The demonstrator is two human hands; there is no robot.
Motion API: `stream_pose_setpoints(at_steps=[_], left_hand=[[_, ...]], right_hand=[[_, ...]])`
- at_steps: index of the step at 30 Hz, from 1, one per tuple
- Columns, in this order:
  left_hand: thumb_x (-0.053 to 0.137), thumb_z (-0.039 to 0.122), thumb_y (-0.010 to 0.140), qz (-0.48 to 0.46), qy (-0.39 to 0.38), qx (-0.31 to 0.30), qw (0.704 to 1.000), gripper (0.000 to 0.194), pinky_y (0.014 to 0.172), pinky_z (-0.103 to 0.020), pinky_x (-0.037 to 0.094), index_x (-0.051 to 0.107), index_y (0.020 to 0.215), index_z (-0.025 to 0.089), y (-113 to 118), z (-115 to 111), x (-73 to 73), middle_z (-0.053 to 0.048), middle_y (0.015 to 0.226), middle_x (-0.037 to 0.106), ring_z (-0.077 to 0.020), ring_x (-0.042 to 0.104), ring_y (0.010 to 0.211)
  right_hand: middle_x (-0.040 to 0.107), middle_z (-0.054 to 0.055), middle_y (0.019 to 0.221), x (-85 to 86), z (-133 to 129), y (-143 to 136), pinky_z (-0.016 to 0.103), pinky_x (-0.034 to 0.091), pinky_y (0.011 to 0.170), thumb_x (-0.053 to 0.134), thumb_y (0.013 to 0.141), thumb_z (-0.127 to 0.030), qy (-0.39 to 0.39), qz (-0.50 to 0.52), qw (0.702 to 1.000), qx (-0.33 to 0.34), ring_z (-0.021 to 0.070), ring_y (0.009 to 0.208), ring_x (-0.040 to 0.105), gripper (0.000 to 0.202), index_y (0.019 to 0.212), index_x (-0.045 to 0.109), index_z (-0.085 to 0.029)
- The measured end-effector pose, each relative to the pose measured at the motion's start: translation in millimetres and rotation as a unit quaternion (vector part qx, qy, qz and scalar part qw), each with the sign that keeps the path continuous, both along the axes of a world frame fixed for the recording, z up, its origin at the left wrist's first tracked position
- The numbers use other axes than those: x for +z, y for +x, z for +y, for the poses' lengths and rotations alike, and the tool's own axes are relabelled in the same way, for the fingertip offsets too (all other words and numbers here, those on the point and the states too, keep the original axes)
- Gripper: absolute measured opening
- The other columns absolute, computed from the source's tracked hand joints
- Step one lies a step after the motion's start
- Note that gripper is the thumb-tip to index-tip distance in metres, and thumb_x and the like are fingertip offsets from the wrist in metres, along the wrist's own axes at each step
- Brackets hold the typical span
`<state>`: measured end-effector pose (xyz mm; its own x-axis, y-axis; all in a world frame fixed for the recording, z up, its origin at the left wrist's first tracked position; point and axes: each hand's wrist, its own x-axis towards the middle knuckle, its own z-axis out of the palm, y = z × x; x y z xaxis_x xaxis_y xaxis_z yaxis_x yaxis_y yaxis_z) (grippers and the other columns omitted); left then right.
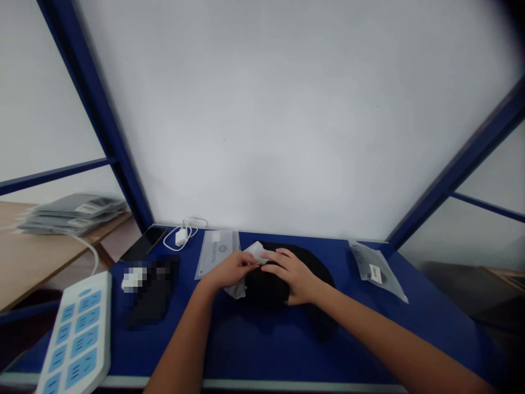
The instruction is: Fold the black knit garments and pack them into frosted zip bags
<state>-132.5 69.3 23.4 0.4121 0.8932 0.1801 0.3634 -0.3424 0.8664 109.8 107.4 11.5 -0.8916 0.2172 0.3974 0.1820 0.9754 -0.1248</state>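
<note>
A black, soft-looking item (266, 287), perhaps a cap, lies on the blue table in front of me. White crumpled material (256, 250) shows at its upper left edge. My left hand (237, 268) pinches at this white material, thumb and forefinger together. My right hand (293, 273) rests over the top of the black item with its fingers spread, fingertips near those of my left hand. A clear printed bag (217, 249) lies flat behind my left hand.
On the left are a power strip (77, 334), a dark phone (145, 243), a white charger with cable (181, 236) and a pixelated dark item (153, 295). A clear bag (379, 271) lies at the right. Stacked bags (76, 210) sit on a wooden table; a white wall stands behind.
</note>
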Motion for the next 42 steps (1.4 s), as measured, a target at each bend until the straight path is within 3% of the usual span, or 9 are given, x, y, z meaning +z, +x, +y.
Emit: stream_pose_setpoints(at_steps=[2,5,11,15,18,24,29,38,42], left_hand=[[0.058,0.037,0.088,-0.023,0.002,-0.016,1.0,0.025,0.075,-0.028,0.051,0.079,0.085,0.023,2.8,-1.1,4.0,-0.004,0.086,0.076,-0.0207,0.067,0.081],[0.056,0.039,0.09,-0.042,-0.008,-0.018,0.999,0.027,0.085,-0.031,0.051,0.078,0.096,0.025,4.0,0.6,5.8,-0.005,0.096,0.076,-0.0223,0.067,0.092],[0.059,0.047,0.087,-0.061,0.024,0.216,0.974,0.038,0.083,-0.036,0.053,0.073,0.111,0.02,-6.9,1.7,-1.9,-0.009,0.101,0.075,-0.0237,0.068,0.09],[0.066,0.043,0.083,-0.001,0.109,0.222,0.969,0.027,0.092,-0.038,0.05,0.076,0.1,0.024,1.0,-3.9,1.7,-0.007,0.107,0.074,-0.0241,0.066,0.1],[0.068,0.038,0.082,-0.012,0.163,0.25,0.954,0.019,0.093,-0.039,0.049,0.077,0.093,0.025,10.1,-3.4,11.1,-0.005,0.097,0.076,-0.0235,0.068,0.095],[0.072,0.037,0.078,-0.091,0.136,0.249,0.955,0.017,0.08,-0.031,0.051,0.075,0.072,0.022,8.8,-7.8,33.5,-0.004,0.082,0.073,-0.0205,0.067,0.082],[0.072,0.037,0.079,-0.139,0.159,0.236,0.948,0.017,0.076,-0.029,0.049,0.077,0.074,0.021,14.2,-22.2,42.2,-0.003,0.078,0.07,-0.0185,0.064,0.079],[0.073,0.036,0.079,-0.21,0.176,0.292,0.916,0.017,0.073,-0.026,0.048,0.078,0.08,0.021,44.9,-32.6,36.7,-0.002,0.078,0.069,-0.0159,0.062,0.076],[0.075,0.039,0.077,-0.263,0.159,0.338,0.89,0.021,0.082,-0.029,0.05,0.077,0.082,0.018,37.5,-31.1,24.3,-0.004,0.087,0.073,-0.0187,0.065,0.085]], right_hand=[[0.035,0.021,0.153,1.5,4.0,-0.6,0.061,0.019,0.115,0.072,0.063,-0.029,-0.004,-0.01,1.0,0.017,0.0354,0.143,0.03,0.077,0.135,0.047,-0.017],[0.038,0.02,0.151,-1.8,6.0,-2.7,0.05,0.033,0.112,0.068,0.07,-0.024,-0.039,0.004,0.999,0.036,0.0298,0.14,0.037,0.071,0.136,0.045,-0.018],[0.063,0.01,0.126,0.5,10.8,2.7,0.04,0.048,0.099,0.064,0.075,-0.016,-0.193,0.141,0.963,-0.122,0.0234,0.113,0.062,0.058,0.13,0.049,-0.022],[0.069,0.009,0.11,12.8,19.4,6.4,0.04,0.054,0.088,0.066,0.081,-0.026,-0.314,0.207,0.908,-0.183,0.0231,0.099,0.066,0.043,0.121,0.055,-0.018],[0.07,0.008,0.107,27.8,21.7,6.9,0.04,0.054,0.086,0.066,0.081,-0.028,-0.352,0.214,0.893,-0.182,0.0233,0.098,0.066,0.036,0.114,0.058,-0.017],[0.07,0.002,0.095,74.9,12.4,14.3,0.032,0.052,0.078,0.068,0.073,-0.017,-0.29,0.106,0.937,-0.164,0.0182,0.086,0.065,0.033,0.105,0.065,-0.016],[0.07,0.004,0.098,104.9,2.2,13.9,0.03,0.051,0.078,0.072,0.07,-0.02,-0.23,0.031,0.959,-0.16,0.0184,0.086,0.064,0.038,0.108,0.066,-0.018],[0.064,0.01,0.098,109.1,-10.7,-18.2,0.027,0.048,0.067,0.073,0.069,-0.034,-0.097,-0.09,0.967,-0.218,0.0193,0.077,0.062,0.03,0.092,0.068,-0.015],[0.059,0.007,0.115,106.6,-12.4,-16.5,0.029,0.049,0.083,0.072,0.071,-0.024,-0.116,0.014,0.978,-0.171,0.0179,0.09,0.062,0.042,0.112,0.066,-0.02]])
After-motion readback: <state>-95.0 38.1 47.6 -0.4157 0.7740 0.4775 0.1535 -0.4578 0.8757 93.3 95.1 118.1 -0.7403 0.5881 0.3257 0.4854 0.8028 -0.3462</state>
